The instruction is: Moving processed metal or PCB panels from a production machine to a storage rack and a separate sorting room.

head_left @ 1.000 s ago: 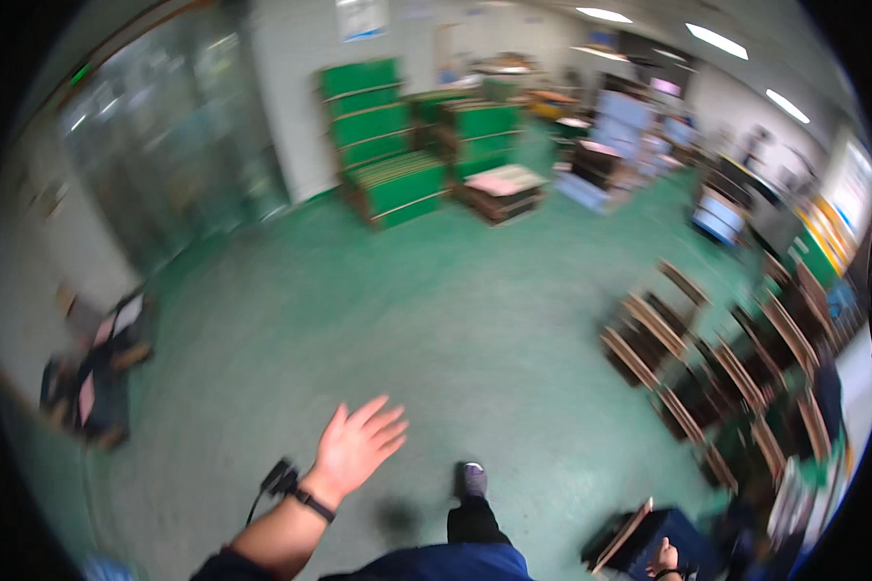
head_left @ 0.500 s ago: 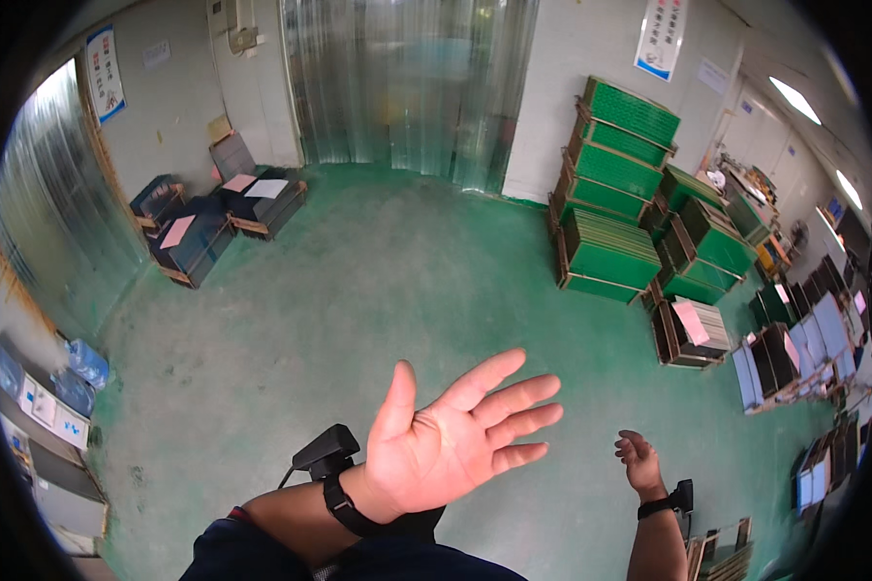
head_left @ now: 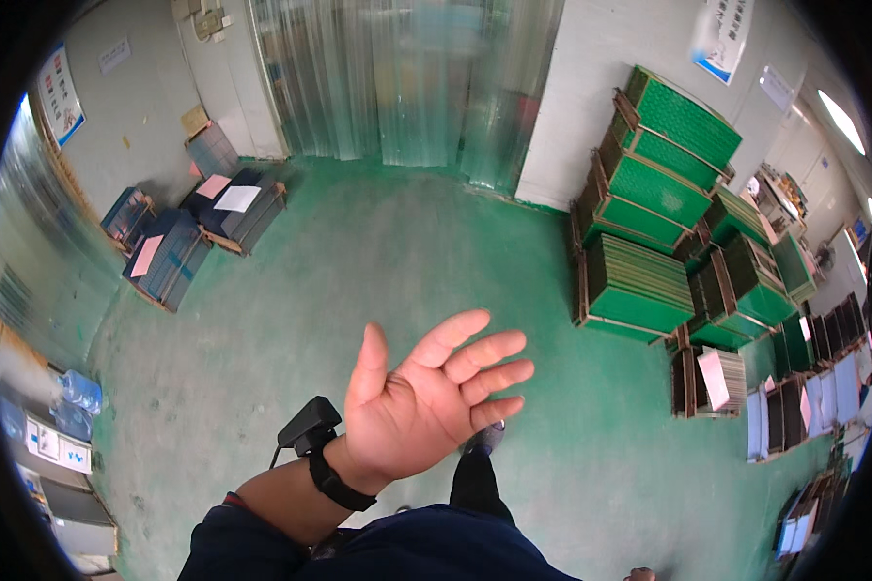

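Observation:
My left hand (head_left: 412, 412) is held up in front of me with the palm showing. Its fingers and thumb are spread, and nothing lies in it. Around that wrist goes a black strap (head_left: 337, 481) carrying a small black box-shaped device (head_left: 309, 423). Only a sliver of my right hand (head_left: 639, 574) shows at the lower edge, so its fingers are hidden. Neither hand touches any object that I can see; one of my shoes (head_left: 485, 438) shows on the floor just beyond the left hand.
Green panels in wooden racks (head_left: 639, 281) are piled high on the right. Farther right stand racks of dark and pale-blue panels (head_left: 809, 402). Dark stacks with papers (head_left: 174, 257) sit at the left. Clear strip curtains (head_left: 397, 87) hang ahead; blue water bottles (head_left: 81, 391) stand at the left edge.
The green racks have come nearer and shifted right in view. My left hand has moved slightly left and up, still spread. My right hand has dropped almost out of the lower edge.

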{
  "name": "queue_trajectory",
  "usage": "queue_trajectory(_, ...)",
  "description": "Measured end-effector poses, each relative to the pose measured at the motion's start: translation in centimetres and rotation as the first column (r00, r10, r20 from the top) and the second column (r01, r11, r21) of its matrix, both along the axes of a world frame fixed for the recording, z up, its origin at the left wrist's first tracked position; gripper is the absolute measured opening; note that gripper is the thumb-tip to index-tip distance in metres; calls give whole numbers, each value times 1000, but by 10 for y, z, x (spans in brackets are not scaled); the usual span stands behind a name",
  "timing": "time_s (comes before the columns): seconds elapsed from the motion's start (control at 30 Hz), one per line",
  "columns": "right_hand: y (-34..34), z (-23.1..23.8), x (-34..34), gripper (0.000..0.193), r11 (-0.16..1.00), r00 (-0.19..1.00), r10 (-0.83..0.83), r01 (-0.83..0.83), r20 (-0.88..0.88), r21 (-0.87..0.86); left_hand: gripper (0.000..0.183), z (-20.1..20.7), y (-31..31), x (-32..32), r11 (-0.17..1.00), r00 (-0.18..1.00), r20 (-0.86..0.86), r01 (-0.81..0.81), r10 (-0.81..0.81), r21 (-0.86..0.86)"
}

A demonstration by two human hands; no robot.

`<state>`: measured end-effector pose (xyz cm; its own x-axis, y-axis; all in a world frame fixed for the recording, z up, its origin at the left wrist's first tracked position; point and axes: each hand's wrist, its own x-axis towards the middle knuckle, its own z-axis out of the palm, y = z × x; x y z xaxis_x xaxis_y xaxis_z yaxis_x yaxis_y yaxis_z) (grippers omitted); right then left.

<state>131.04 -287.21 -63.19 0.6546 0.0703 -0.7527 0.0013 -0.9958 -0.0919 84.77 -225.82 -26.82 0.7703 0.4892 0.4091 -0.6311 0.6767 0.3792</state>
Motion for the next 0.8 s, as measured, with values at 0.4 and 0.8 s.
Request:
queue_trajectory(0.4,866,146,204,34,378,899,358,-388,254,840,80,-12,338,133,873,809,-334,-420,484,247)
queue_trajectory(0.8,1055,41,344,44,186,165,621,-981,766,61,24,-27,774,243,500,233,-458,-174,858,848)
